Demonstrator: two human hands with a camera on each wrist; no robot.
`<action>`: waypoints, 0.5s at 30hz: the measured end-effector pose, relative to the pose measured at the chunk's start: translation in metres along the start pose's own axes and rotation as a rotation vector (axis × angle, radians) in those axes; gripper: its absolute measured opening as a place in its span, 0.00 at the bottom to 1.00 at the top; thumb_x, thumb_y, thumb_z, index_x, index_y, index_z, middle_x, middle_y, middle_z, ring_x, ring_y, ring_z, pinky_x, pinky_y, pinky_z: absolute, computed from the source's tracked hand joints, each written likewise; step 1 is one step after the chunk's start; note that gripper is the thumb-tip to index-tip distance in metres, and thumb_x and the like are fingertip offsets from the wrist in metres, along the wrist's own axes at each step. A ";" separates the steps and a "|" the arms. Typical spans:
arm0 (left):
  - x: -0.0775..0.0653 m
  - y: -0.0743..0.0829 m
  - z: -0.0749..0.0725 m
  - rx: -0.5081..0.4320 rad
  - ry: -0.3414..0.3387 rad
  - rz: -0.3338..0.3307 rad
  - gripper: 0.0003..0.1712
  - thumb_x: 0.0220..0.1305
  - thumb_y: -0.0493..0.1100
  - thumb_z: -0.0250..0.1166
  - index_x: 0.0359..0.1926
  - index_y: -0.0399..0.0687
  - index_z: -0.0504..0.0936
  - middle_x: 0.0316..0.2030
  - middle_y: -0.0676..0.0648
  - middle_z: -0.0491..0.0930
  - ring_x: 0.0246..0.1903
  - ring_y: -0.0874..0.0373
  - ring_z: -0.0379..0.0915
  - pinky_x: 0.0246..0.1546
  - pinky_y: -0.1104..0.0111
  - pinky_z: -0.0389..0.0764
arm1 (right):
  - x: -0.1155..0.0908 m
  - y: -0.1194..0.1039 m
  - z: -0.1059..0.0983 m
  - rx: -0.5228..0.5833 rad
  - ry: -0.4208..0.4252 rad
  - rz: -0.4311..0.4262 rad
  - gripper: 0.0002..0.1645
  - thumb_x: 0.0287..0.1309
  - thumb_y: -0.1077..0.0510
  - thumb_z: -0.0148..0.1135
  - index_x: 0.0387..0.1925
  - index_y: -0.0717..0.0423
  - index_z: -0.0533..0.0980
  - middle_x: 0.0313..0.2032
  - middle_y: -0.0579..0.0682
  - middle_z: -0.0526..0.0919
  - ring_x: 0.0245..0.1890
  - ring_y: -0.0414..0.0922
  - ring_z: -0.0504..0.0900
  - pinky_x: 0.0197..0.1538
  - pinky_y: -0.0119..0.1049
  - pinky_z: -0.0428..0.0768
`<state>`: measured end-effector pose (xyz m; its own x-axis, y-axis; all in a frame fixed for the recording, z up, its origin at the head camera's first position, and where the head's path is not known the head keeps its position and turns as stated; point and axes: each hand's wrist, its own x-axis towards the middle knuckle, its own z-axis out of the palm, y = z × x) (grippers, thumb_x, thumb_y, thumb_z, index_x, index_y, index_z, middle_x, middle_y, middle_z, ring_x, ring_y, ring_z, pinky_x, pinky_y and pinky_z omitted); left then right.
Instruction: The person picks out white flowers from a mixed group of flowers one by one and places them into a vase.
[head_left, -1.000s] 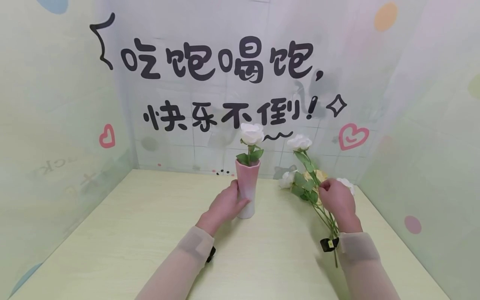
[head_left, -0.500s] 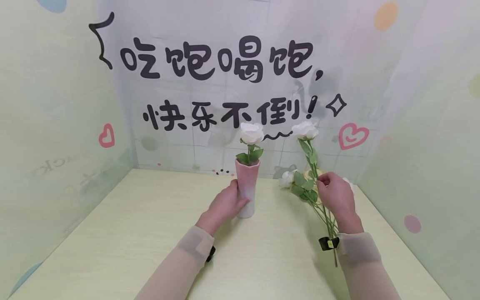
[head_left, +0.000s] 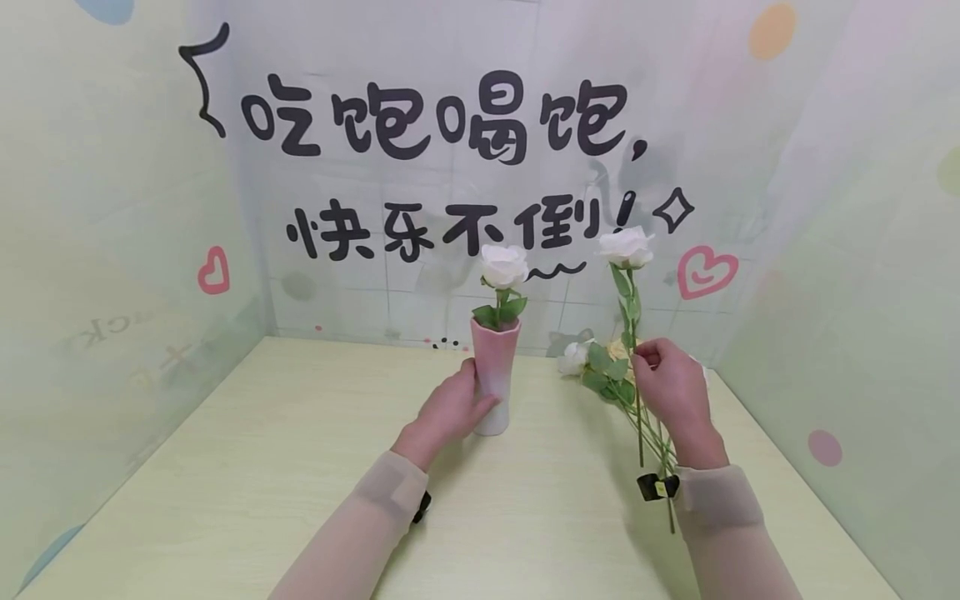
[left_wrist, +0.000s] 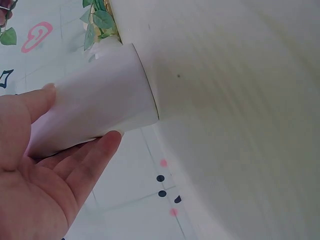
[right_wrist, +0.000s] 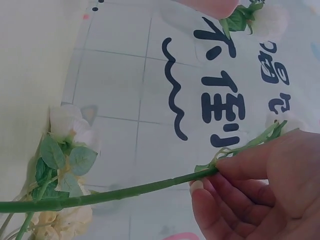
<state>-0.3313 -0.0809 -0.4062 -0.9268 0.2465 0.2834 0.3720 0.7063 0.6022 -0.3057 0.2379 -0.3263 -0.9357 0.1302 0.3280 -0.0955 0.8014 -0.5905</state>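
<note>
A pink-to-white vase (head_left: 495, 358) stands upright on the table, one white rose (head_left: 504, 267) rising from its mouth. My left hand (head_left: 448, 410) grips the vase low on its side; the left wrist view has thumb and fingers around the vase's pale lower part (left_wrist: 100, 95). On the right, my right hand (head_left: 675, 390) pinches the stem of another white rose (head_left: 627, 247) between thumb and fingertips, holding it nearly upright. In the right wrist view its green stem (right_wrist: 125, 193) runs out from the pinch. The right hand partly hides the flowers lying behind it.
Several more flowers, including a white rose (head_left: 576, 358) and yellowish ones (right_wrist: 65, 222), lie on the right of the table with crossing stems. A printed backdrop (head_left: 337, 308) closes off the back, and similar sheets flank both sides of the pale wooden table (head_left: 247, 483).
The right hand's rose has risen from the pile and turned more upright, its bloom shifting up and right, its stem end now showing. The left hand and vase stay in place.
</note>
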 end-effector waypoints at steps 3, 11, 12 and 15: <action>0.000 0.000 0.000 -0.003 -0.004 -0.006 0.39 0.79 0.48 0.69 0.76 0.29 0.64 0.69 0.30 0.80 0.66 0.36 0.82 0.69 0.44 0.82 | -0.001 -0.002 0.000 0.014 0.003 -0.004 0.21 0.81 0.52 0.57 0.60 0.64 0.80 0.52 0.64 0.88 0.47 0.57 0.86 0.43 0.43 0.82; 0.000 0.001 0.000 -0.006 -0.007 -0.013 0.39 0.79 0.48 0.69 0.77 0.29 0.64 0.69 0.31 0.80 0.67 0.37 0.82 0.69 0.44 0.82 | -0.003 -0.007 -0.002 0.044 0.035 -0.032 0.19 0.80 0.53 0.58 0.59 0.64 0.81 0.50 0.63 0.88 0.45 0.55 0.86 0.41 0.37 0.80; 0.000 0.001 0.000 -0.008 -0.005 -0.012 0.39 0.79 0.48 0.69 0.77 0.29 0.64 0.69 0.31 0.80 0.67 0.37 0.82 0.69 0.44 0.82 | -0.004 -0.007 -0.002 0.050 0.039 -0.034 0.19 0.80 0.53 0.58 0.58 0.64 0.81 0.50 0.63 0.88 0.45 0.55 0.86 0.41 0.37 0.80; 0.000 0.001 -0.001 -0.013 -0.005 -0.017 0.40 0.80 0.48 0.69 0.78 0.30 0.63 0.70 0.31 0.79 0.68 0.37 0.81 0.70 0.44 0.82 | -0.004 -0.009 -0.003 0.063 0.049 -0.038 0.19 0.80 0.53 0.58 0.58 0.64 0.81 0.50 0.63 0.88 0.45 0.55 0.86 0.42 0.37 0.80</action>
<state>-0.3311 -0.0808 -0.4049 -0.9331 0.2378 0.2697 0.3571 0.7017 0.6165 -0.2996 0.2317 -0.3201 -0.9135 0.1298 0.3855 -0.1533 0.7680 -0.6218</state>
